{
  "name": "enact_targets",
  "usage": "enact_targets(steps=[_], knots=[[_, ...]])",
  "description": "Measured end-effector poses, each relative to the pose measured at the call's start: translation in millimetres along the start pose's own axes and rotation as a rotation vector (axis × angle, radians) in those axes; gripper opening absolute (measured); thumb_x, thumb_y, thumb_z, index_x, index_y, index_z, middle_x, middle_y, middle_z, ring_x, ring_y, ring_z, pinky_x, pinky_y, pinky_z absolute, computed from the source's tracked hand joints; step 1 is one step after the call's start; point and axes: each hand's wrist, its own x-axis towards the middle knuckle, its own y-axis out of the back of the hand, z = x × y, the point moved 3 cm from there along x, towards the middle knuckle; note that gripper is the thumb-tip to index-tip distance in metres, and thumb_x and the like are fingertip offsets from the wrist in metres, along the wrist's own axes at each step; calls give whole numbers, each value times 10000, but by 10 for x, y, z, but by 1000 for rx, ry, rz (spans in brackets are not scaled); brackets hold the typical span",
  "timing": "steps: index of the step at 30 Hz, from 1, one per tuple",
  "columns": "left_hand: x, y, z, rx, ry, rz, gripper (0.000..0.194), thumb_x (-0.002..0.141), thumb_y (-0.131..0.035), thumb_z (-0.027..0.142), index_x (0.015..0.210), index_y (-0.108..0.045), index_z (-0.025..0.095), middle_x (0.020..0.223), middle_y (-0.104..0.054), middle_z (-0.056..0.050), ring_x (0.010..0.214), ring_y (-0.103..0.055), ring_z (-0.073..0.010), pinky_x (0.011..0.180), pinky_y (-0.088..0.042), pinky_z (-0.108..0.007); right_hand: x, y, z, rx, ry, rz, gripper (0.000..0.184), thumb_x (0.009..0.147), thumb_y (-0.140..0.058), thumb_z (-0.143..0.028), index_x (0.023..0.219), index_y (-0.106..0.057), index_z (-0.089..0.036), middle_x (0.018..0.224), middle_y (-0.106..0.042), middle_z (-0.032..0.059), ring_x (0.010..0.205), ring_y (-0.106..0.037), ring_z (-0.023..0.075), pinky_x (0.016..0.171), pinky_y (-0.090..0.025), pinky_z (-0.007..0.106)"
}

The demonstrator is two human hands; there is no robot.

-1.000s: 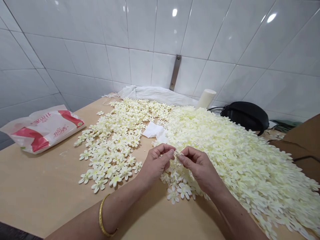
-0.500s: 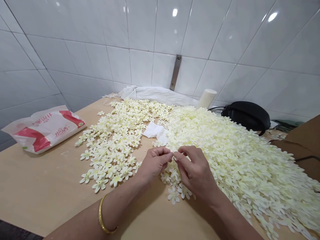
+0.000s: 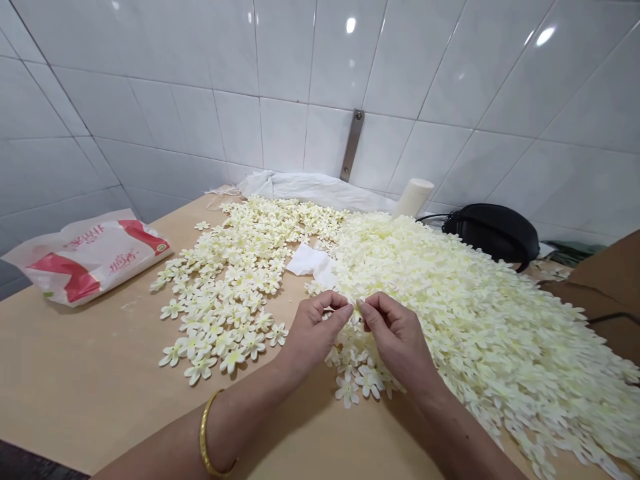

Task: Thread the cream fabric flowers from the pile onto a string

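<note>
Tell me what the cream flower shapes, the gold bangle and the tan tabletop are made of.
The small cream flower shapes look like thin fabric or soft plastic: matte, with crisp cut edges; the look leaves it open. The gold-coloured bangle looks like polished metal, given its bright shine, perhaps plated. The flat tan tabletop looks like smooth bare fibreboard or wood, dull and grainless.

The left hand [image 3: 317, 333] and right hand [image 3: 397, 340] face each other closely, fingers pinched. The left forearm [image 3: 240, 420] and right forearm [image 3: 460, 427] slant inward.
</note>
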Motion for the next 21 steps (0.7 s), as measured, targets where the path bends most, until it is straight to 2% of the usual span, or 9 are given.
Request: enact_targets(steps=[3,5,7,11,13,15,18,21], knots=[[14,-17,-46,-154,101,-69,187,673,-598,328,646,-519,160,434,-323,84,392,-237,-36,403,-180,-188,-23,5,-54,-159,145,100,235,830,-425,-302,625,-445,-189,541,-400,-29,488,-351,97,472,-286,237],[20,-23,-64,-266,145,-82,190,647,-625,310,627,-519,154,414,-323,86,376,-230,-27,390,-153,-184,-31,7,-75,-182,184,114,234,834,-415,-293,624,-430,-191,545,-393,-29,489,-344,97,478,-281,241],[27,-26,-79,-393,203,-74,186,610,-655,276,616,-521,147,404,-334,85,365,-230,-19,380,-132,-177,-24,2,-61,-111,124,69,264,838,-410,-314,603,-401,-193,533,-367,-35,491,-332,96,478,-276,241],[37,-46,-105,-670,363,-120,232,508,-700,177,622,-501,144,433,-353,84,364,-247,-6,363,-116,-155,-4,-71,15,293,-109,-143,318,834,-411,-403,600,-390,-188,527,-365,-40,504,-346,90,485,-312,226],[40,-52,-104,-722,405,-162,256,491,-704,160,621,-484,146,438,-351,86,357,-245,-1,354,-112,-149,-2,-101,30,431,-170,-185,314,816,-443,-422,615,-414,-182,525,-368,-44,500,-348,84,482,-322,218],[43,-48,-93,-684,395,-184,259,504,-708,187,610,-476,142,439,-367,81,347,-244,3,349,-110,-148,-3,-85,24,420,-167,-112,274,785,-503,-406,642,-447,-179,540,-382,-44,504,-355,83,477,-325,211],[47,-27,-74,-570,336,-158,262,537,-703,258,600,-479,138,436,-392,74,334,-252,3,349,-104,-154,-21,-6,-31,253,-70,76,168,766,-544,-343,733,-508,-182,635,-476,-14,580,-431,104,536,-371,223],[45,-2,-68,-485,299,-120,273,565,-694,303,582,-472,145,403,-371,79,328,-243,-5,353,-101,-163,-37,39,-94,113,46,114,131,792,-509,-303,764,-556,-184,710,-539,21,653,-485,132,608,-403,255]])
